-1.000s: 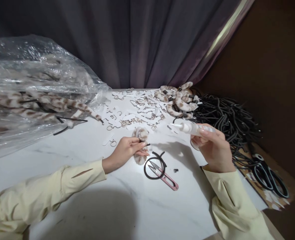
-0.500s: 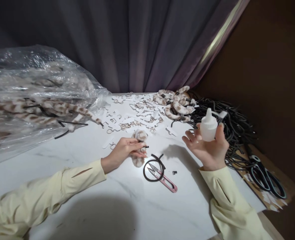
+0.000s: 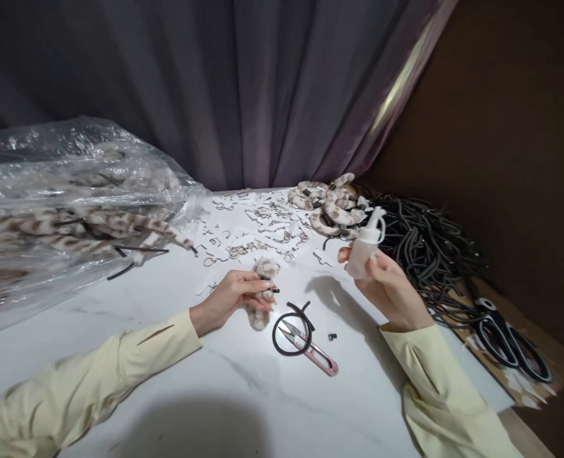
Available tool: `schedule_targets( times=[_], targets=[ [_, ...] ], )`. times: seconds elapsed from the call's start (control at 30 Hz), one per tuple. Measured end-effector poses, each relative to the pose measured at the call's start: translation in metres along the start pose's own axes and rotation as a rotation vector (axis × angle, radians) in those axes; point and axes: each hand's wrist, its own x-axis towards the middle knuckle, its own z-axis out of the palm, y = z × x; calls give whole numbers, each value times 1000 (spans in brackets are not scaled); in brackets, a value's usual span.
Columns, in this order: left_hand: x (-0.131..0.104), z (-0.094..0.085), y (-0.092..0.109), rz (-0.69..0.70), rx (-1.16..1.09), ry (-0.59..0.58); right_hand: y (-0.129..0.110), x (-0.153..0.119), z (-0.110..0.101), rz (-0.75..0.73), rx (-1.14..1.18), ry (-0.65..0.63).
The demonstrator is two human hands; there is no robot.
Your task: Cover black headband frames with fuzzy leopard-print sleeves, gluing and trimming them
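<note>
My left hand [image 3: 232, 297] pinches a brown-and-white plush strip [image 3: 267, 267] just above the table, its ends showing above and below my fingers. A short black cord end [image 3: 275, 291] sticks out at my fingertips. In my right hand [image 3: 391, 289] is a small translucent squeeze bottle [image 3: 361, 254], tilted a little, its nozzle pointing up and its small cap hanging open beside it. Between the hands lies a looped black cord [image 3: 274, 337] over pink thread snips [image 3: 321, 360]. Close by is a tiny black piece [image 3: 332, 336].
A clear plastic bag [image 3: 86, 146] of plush strips fills the left. Metal clasps and rings [image 3: 244, 248] are strewn at the back, beside a heap of plush loops [image 3: 342, 210]. Black cords [image 3: 435, 235] and large scissors [image 3: 514, 343] lie to the right.
My right hand has turned and moved left, bringing the bottle nearer the plush strip and tilting it. My left hand keeps its hold. The whole view has shifted slightly.
</note>
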Motion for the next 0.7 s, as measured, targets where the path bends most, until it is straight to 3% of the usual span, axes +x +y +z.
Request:
schedule_targets(
  times=[0.13,0.3,0.37,0.5,0.7],
  targets=[
    [0,1,0,0,25,-13,6,4,4,31,-140,4],
    [-1,6,3,32,41,5,36,20,-16,-16,-515,339],
    [-2,7,4,37,48,8,47,27,-28,-43,-596,417],
    [-4,9,4,53,77,-2,55,35,-45,-55,-726,494],
    [-13,12,10,168,147,45,49,35,-49,-29,-913,532]
  ],
)
